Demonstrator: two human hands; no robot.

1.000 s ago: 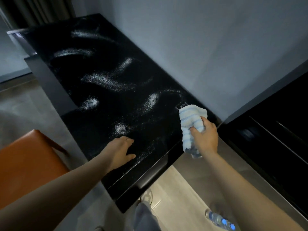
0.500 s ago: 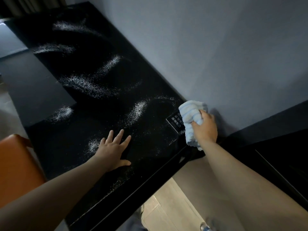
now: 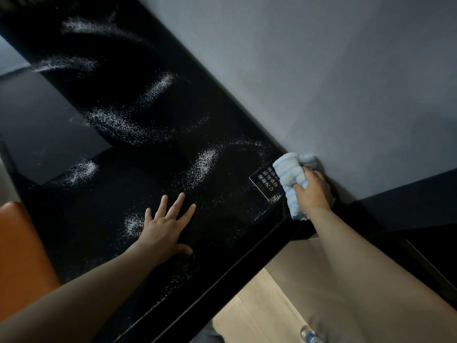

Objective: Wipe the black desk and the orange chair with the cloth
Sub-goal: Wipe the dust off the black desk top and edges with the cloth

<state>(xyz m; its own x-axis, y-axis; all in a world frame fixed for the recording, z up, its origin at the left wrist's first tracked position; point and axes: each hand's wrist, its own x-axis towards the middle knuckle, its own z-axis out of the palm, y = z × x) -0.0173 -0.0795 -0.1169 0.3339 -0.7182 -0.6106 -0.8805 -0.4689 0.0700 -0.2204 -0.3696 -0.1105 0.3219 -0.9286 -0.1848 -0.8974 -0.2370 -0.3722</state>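
Desk (image 3: 128, 243) glossy black, powder-speckled; cloth (image 3: 289, 174) ribbed terry; chair (image 3: 19, 248) smooth orange leather-like.

Furnished room: black desk (image 3: 153, 120), orange chair (image 3: 22, 246), notice placard (image 3: 265, 180).

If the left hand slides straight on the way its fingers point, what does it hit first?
The left hand lies flat on the desk, fingers aimed up-right. Nothing solid lies ahead, only a band of white powder, then probably the wall.
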